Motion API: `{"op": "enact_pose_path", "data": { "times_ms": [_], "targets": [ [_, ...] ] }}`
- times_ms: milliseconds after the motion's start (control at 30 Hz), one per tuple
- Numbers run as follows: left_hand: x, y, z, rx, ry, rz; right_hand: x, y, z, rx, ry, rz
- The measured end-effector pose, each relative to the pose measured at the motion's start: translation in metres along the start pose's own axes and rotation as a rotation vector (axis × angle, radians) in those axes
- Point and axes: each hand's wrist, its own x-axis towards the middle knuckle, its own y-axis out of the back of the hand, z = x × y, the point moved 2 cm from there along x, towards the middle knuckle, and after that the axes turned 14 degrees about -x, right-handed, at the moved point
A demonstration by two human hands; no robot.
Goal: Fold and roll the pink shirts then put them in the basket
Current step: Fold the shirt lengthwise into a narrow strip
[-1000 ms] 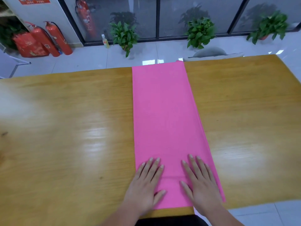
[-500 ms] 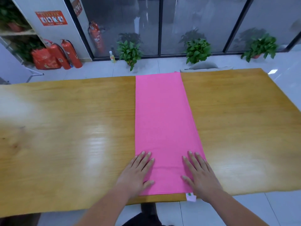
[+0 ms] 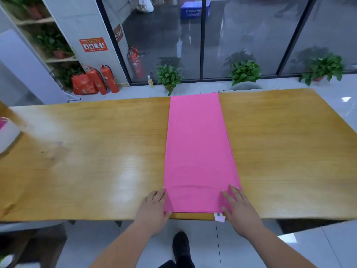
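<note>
A pink shirt [image 3: 197,147] lies folded into a long narrow strip running from the table's near edge to its far edge. A small white tag with a green dot [image 3: 219,217] sticks out at its near right corner. My left hand [image 3: 154,207] lies flat at the strip's near left corner, fingers straight along the cloth's edge. At the near right corner my right hand [image 3: 238,206] rests flat, fingertips on the cloth. A white basket [image 3: 6,135] with something pink inside shows at the far left edge of the table, mostly cut off.
The wooden table [image 3: 87,155] stretches wide on both sides of the strip. Beyond its far edge are a grey chair back [image 3: 245,87], potted plants [image 3: 169,76], red fire extinguishers [image 3: 107,78] and a glass wall. My shoe [image 3: 181,246] shows on the tiled floor below.
Both hands have slid apart from the middle of the strip's near end out to its two corners. The camera has pulled back and up, bringing the basket into view at the left.
</note>
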Motion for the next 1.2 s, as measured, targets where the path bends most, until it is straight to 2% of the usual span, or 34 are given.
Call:
{"op": "enact_pose_path", "data": {
  "times_ms": [367, 700, 833, 933, 1033, 1200],
  "targets": [
    [-0.025, -0.008, 0.000, 0.024, 0.011, -0.033, -0.029, -0.006, 0.002, -0.071, 0.042, 0.013],
    [-0.024, 0.011, -0.004, 0.036, -0.066, -0.043, -0.035, 0.006, 0.000, -0.057, 0.026, -0.032],
    [-0.004, 0.021, -0.012, -0.081, -0.080, -0.048, -0.024, 0.020, -0.008, -0.096, -0.030, -0.003],
    [0.018, 0.033, -0.019, -0.161, -0.114, -0.015, -0.008, 0.041, -0.025, -0.173, -0.081, -0.009],
    [0.041, 0.049, -0.025, -0.170, -0.154, 0.027, 0.011, 0.053, -0.053, -0.192, -0.025, 0.023],
    [0.074, 0.074, -0.034, 0.032, -0.304, -0.053, 0.042, 0.055, -0.120, -0.089, 0.074, 0.005]
  ]
}}
